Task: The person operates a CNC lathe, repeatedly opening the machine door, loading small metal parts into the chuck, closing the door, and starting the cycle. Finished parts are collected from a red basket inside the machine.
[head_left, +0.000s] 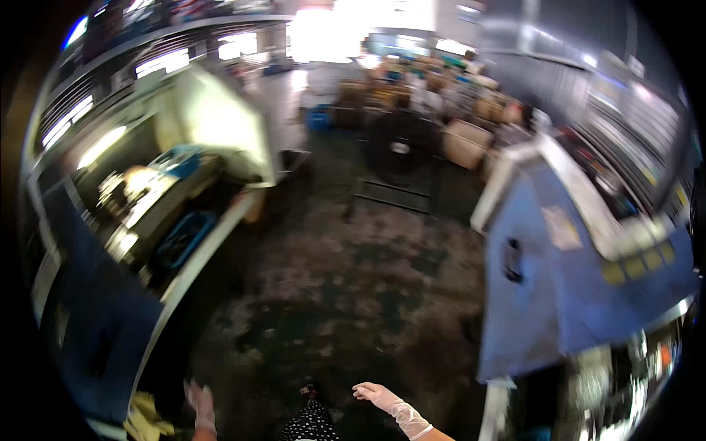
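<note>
My left hand (201, 406), in a thin whitish glove, hangs at the lower left, smeared by motion. Its fingers look loosely extended, and no object shows in it. A crumpled yellow cloth (147, 417) lies closest to it, apart from the hand. My right hand (381, 397) reaches in from the lower edge in a translucent glove that covers the wrist. The fingers stretch leftward, slightly bent, holding nothing visible. Neither hand touches anything. Between them appear black fabric with white dots (309, 424) and part of a shoe (309, 391).
A worn, stained floor (353, 294) runs ahead. On the left stands a lit machine (228, 117) with a blue tray (184, 239) inside. A blue machine cabinet (526, 309) with a black handle is on the right. A dark round reel (401, 143) and stacked boxes (467, 143) stand ahead.
</note>
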Tool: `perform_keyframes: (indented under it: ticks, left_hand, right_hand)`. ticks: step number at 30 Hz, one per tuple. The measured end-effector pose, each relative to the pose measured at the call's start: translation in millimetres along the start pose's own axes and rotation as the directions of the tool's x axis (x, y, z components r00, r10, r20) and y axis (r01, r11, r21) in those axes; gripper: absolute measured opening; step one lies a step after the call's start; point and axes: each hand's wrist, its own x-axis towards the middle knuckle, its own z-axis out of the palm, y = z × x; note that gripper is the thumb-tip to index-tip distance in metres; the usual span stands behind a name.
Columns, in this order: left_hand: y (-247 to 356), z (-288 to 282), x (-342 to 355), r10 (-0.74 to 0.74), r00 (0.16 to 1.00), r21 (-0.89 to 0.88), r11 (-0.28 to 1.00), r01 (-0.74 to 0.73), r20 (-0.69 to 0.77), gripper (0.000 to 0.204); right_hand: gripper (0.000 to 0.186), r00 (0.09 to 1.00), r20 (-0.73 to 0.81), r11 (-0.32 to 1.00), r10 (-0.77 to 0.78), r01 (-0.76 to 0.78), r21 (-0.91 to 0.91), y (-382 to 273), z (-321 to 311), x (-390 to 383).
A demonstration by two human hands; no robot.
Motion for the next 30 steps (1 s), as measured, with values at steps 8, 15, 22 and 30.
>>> perform_keyframes:
  ticks: [8, 15, 22, 30]
  left_hand:
    - [55.8, -136.2, 115.0, 0.395, 0.628, 0.209, 0.913, -0.351, -0.670, 0.053]
    - [58.8, -160.1, 206.8, 0.192, 0.525, 0.268, 0.961, 0.072, -0.829, 0.061]
    - [28.5, -135.6, 216.7, 0.246, 0.257, 0.329, 0.871, 0.364, -0.935, 0.042]
    - [42.6, -125.0, 206.5, 0.076, 0.263, 0.204, 0.840, 0.503, -0.962, 0.050]
  right_hand:
    - [0.027, 0.938, 0.346, 0.937, -0.016, 0.135, -0.321, -98.8, 124.9, 219.7]
    - [0.019, 0.743, 0.587, 0.742, -0.321, 0.583, -0.332, -207.5, 253.7, 345.9]
    - [0.013, -0.008, 0.754, -0.244, -0.657, 0.948, -0.202, -373.8, 393.5, 554.9]
    - [0.006, -0.122, 0.979, -0.566, 0.163, 0.801, 0.194, -428.3, 515.8, 660.9]
